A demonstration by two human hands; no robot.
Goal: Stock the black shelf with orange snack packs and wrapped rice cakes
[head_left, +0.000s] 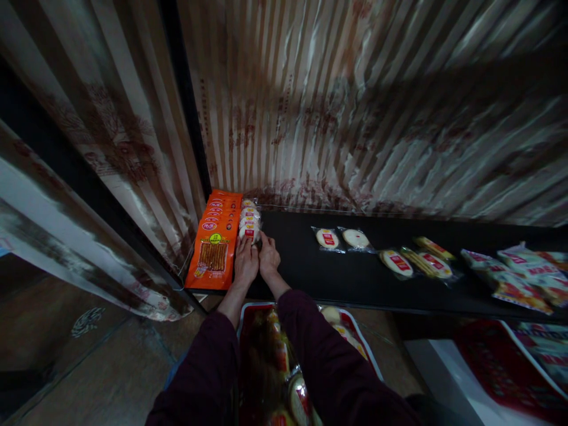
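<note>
On a black shelf (293, 272), a row of white round rice crackers (249, 220) in clear wrappers with red labels overlaps from back to front. My left hand (246, 261) has its fingers on the nearest wrapped cracker. From the other side, my right hand (268, 255) presses its curled fingers against the same cracker's edge. The fingers partly cover that cracker. Directly left of the row lie overlapping orange snack packets (213, 245), the front one picturing brown sticks.
Two wrapped crackers (328, 238) lie mid-shelf, with more wrapped snacks (399, 263) and pale bags (523, 275) further right. Below my arms is a red basket (243, 313) of wrapped snacks; another red basket (483, 355) stands lower right. A dark post (186, 89) and striped curtain (288, 118) bound the shelf.
</note>
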